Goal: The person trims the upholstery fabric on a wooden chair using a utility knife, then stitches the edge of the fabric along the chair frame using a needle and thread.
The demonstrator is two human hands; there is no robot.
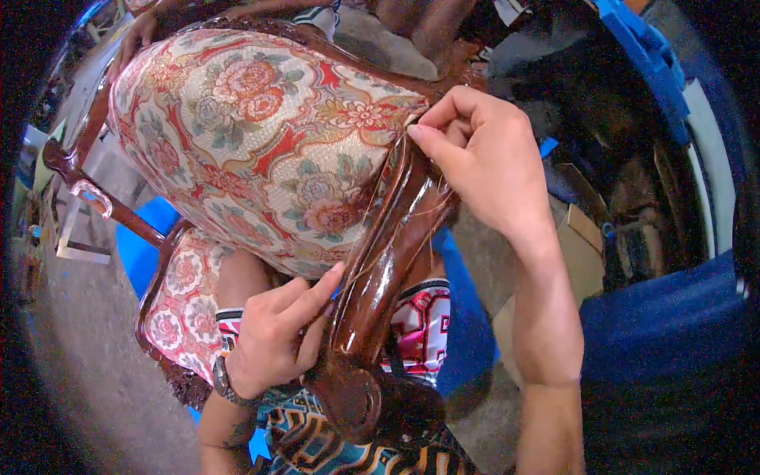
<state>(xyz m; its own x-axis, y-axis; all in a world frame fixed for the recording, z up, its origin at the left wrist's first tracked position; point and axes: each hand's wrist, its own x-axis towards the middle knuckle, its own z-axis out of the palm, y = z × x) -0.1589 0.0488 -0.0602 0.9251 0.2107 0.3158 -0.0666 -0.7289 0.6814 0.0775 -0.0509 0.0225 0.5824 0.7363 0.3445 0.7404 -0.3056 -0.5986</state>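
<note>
A chair with a carved, glossy brown wooden frame (376,293) and floral upholstery (261,134) in cream, red and green lies tilted across my lap. At the upper right corner of the padded part, my right hand (491,150) is closed in a pinch on a thin trim strip (409,123) at the fabric's edge. Thin loose strands (431,210) hang over the wood below it. My left hand (277,336) rests lower down, its index finger stretched out and its tip touching the seam between fabric and wood. Its other fingers are partly curled, with nothing visible in them.
Another person's hand (136,39) touches the chair's far left side. A second floral padded section (184,297) with a wooden rim lies at the lower left. Blue material (665,317) and a cardboard piece (582,237) are at the right. Grey floor (87,317) shows on the left.
</note>
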